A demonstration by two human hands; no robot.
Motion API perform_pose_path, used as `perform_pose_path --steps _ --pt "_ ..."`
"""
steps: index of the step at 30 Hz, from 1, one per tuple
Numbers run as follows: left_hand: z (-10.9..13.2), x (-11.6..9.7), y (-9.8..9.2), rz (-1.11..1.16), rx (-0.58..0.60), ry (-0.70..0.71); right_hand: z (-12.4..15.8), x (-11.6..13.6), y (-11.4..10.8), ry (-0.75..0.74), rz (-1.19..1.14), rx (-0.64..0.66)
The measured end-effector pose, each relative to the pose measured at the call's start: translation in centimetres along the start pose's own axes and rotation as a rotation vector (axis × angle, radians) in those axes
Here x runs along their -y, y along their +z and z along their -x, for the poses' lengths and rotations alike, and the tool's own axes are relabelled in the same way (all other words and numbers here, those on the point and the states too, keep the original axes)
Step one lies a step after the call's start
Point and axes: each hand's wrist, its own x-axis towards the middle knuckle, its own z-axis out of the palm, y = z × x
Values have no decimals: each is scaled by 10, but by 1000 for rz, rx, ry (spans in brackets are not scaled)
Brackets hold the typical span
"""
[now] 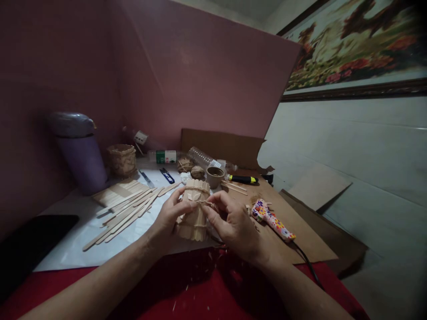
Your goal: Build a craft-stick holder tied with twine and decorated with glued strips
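Popsicle-stick cup (195,211) held above tabletop (76,240) edge: my left hand (168,218) grips its side, right hand (233,224) pinches twine (204,202) at its upper band. Wrapping stage, judged; next calls for steady tension.

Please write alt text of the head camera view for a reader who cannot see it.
Both hands hold a small pot of wooden sticks: left hand grips its side, right hand pinches twine around it. Loose sticks lie left, a patterned glue gun right.
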Motion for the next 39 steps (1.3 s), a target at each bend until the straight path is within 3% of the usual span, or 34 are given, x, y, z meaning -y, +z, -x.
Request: perform_pose_path --steps 11,18,26,39 --pt "2 0 2 0 -8 8 -8 -13 6 168 -487 10" --pt "5 -2 7 152 55 -105 -4 -12 3 94 -251 -23" --pt "-2 8 -2 -38 -13 -54 -1 -6 1 19 -38 -16" --pt "1 2 2 -23 4 -96 -1 -3 0 -35 56 -33"
